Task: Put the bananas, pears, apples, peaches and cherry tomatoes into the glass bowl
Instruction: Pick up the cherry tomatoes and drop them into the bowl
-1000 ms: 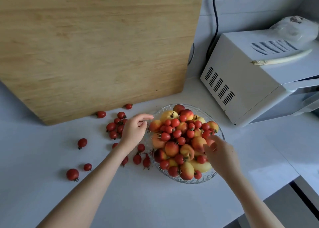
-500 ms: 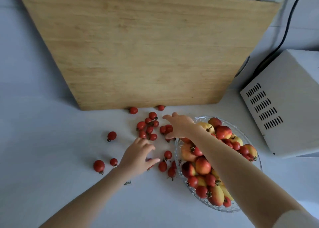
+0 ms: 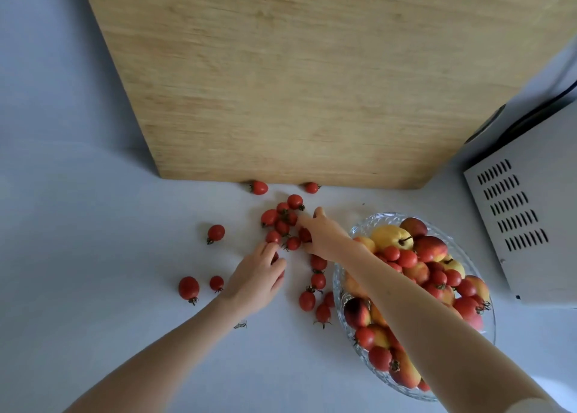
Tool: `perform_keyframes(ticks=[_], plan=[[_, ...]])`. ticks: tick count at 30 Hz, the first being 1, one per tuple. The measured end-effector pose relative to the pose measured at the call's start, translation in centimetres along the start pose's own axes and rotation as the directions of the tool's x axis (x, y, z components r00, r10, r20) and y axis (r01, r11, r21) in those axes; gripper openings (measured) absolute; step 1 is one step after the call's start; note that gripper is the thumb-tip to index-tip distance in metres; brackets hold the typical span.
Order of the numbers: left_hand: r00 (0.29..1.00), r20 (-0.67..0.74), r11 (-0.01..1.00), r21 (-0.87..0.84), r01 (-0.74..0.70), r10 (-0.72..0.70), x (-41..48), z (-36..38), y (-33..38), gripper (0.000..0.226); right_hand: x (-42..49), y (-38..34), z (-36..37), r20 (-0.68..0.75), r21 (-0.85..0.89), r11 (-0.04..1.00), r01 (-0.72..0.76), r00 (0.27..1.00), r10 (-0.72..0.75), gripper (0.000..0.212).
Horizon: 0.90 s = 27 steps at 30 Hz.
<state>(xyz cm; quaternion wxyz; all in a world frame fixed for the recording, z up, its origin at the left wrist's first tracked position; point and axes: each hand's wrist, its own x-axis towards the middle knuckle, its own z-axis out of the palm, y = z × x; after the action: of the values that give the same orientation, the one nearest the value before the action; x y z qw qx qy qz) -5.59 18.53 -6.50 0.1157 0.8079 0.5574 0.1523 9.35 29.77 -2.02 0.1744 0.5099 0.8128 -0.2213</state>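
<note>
A glass bowl (image 3: 374, 219) at the right is piled with peaches (image 3: 429, 248), a yellow apple (image 3: 390, 236) and cherry tomatoes. To its left, a cluster of cherry tomatoes (image 3: 282, 222) lies on the white counter, with several more scattered around, such as a lone tomato (image 3: 215, 233) and a larger tomato (image 3: 188, 287). My right hand (image 3: 324, 234) reaches across the bowl's rim, its fingers stretched onto the cluster. My left hand (image 3: 256, 280) is just below the cluster, fingers curled over a cherry tomato that shows red between them.
A large wooden cutting board (image 3: 312, 84) leans against the wall behind the tomatoes. A white vented appliance (image 3: 530, 219) stands at the right, close behind the bowl. Two tomatoes (image 3: 258, 187) lie at the board's foot.
My right hand left the bowl and crossed left to the tomato cluster. My left hand dropped from the bowl's edge onto a loose tomato and curled over it. The view shifted left.
</note>
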Motion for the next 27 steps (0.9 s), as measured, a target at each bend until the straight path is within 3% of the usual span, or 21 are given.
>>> perform_keyframes(ticks=[5,8,13,16,22,27], plan=[[0.976,-0.075,0.964,-0.188,0.188,-0.205,0.2,-0.1,-0.6,0.012,-0.2,-0.5,0.6,-0.060,0.101,0.995,-0.012,0.998,0.018,0.041],[0.933,-0.122,0.898,-0.338,0.283,-0.340,0.7,-1.4,-0.8,0.011,-1.4,-1.0,-0.7,-0.150,0.255,0.966,-0.040,0.985,0.081,0.037],[0.894,-0.177,0.799,-0.541,0.261,-0.412,2.8,-4.3,1.9,0.025,-7.5,-0.6,-4.3,-0.379,0.563,0.824,0.057,0.904,0.197,0.035],[0.942,-0.143,0.769,-0.620,0.153,-0.303,4.9,-4.8,4.8,0.031,-12.8,1.8,-5.1,-0.439,0.578,0.815,0.032,0.854,0.278,0.034],[0.991,-0.122,0.819,-0.563,-0.115,0.055,7.7,-3.4,12.6,0.033,-20.4,8.3,-2.4,-0.359,0.463,0.831,-0.309,0.791,0.495,0.033],[0.963,-0.112,0.869,-0.415,-0.269,0.245,6.6,-0.5,15.1,0.030,-20.4,10.3,-0.5,-0.319,0.432,0.848,-0.307,0.828,0.462,0.045]])
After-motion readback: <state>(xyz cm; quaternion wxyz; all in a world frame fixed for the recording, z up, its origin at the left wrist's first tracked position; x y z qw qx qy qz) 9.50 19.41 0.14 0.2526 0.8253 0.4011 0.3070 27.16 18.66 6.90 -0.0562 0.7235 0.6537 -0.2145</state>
